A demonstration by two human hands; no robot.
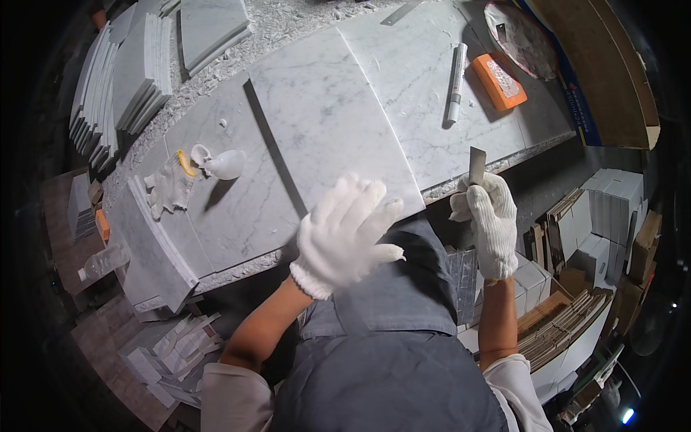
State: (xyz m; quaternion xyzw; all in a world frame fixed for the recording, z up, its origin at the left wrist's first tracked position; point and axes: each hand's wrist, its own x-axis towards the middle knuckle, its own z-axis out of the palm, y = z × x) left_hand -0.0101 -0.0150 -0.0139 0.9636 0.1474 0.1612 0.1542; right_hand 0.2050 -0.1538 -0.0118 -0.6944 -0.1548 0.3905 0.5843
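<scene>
A grey-veined white marble tile (pixel 324 108) lies on the bench in front of me, raised above the stones beside it. My left hand (pixel 342 227), in a white knitted glove, is at its near edge with the fingers spread; it is slightly blurred, and whether it touches the stone I cannot tell. To the right of the tile, just off the bench edge, my gloved right hand (pixel 495 219) is closed round a small flat metal scraper blade (pixel 477 164). The blade points up and away from me. Its lower end is hidden in the fingers.
A marker (pixel 456 83), an orange block (pixel 499 81) and a round dusty dish (pixel 522 39) lie at the right. A small bottle (pixel 227 165) and crumpled cloth (pixel 169 191) are at the left. Stacked tiles (pixel 144 72) stand far left; boxes (pixel 612 205) stand below right.
</scene>
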